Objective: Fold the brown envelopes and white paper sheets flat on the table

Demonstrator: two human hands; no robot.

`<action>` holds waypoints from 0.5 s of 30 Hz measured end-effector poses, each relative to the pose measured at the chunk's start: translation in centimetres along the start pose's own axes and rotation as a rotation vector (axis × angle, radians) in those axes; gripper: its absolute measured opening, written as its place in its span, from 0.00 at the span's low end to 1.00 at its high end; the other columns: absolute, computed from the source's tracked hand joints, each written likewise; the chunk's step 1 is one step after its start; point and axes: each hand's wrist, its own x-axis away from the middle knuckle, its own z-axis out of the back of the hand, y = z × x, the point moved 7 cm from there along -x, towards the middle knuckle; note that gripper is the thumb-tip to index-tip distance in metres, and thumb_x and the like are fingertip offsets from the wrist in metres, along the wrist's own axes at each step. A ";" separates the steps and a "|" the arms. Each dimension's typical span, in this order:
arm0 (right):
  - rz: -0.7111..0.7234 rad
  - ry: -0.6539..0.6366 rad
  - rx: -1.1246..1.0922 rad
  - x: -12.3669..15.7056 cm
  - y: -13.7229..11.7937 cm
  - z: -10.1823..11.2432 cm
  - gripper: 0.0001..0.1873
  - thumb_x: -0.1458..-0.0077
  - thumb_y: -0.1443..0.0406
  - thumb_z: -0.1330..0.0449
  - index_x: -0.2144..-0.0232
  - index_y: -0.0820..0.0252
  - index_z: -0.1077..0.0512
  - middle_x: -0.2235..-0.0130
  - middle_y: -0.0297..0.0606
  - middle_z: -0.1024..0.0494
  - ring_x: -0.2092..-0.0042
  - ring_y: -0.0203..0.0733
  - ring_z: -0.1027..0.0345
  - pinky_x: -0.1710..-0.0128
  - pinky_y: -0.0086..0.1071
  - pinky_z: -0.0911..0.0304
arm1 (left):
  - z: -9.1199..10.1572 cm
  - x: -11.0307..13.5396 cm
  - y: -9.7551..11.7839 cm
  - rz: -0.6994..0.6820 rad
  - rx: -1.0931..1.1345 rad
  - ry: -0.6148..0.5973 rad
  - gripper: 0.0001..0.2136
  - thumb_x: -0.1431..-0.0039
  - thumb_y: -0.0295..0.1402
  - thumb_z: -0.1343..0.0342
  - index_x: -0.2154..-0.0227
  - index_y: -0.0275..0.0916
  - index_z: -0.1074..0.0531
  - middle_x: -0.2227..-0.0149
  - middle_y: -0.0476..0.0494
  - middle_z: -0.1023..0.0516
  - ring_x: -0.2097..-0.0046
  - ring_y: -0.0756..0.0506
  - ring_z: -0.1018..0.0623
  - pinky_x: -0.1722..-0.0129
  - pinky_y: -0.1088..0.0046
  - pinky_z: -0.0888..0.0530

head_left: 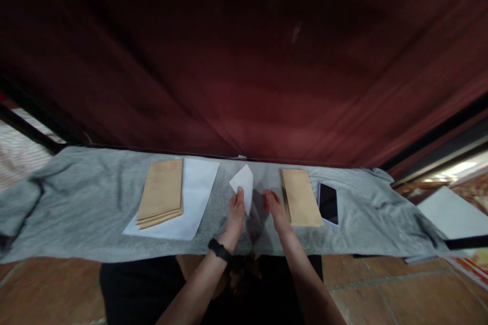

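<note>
My left hand (235, 212) pinches a folded white sheet of paper (244, 185) and holds it up off the grey cloth (95, 183). A black band sits on that wrist. My right hand (275, 207) lies just to the right of the paper, fingers resting low on the cloth beside a stack of brown envelopes (301, 197); it holds nothing that I can see. Further left, another stack of brown envelopes (162, 192) lies on top of white sheets (194, 198).
A dark phone (328, 203) lies face up right of the right envelope stack. A dark red curtain (244, 61) hangs behind the cloth-covered surface. White paper (452, 213) lies at the far right. Tiled floor (381, 289) shows below.
</note>
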 end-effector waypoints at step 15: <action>0.143 0.123 0.338 -0.7 0.3 1.2 0.13 0.43 0.57 0.45 0.67 0.58 0.25 0.72 0.35 0.23 0.68 0.41 0.29 0.67 0.30 0.36 | 4.4 0.1 -6.4 0.297 0.306 0.125 0.19 0.43 0.35 0.43 0.49 0.35 0.28 0.70 0.48 0.21 0.70 0.47 0.21 0.68 0.69 0.23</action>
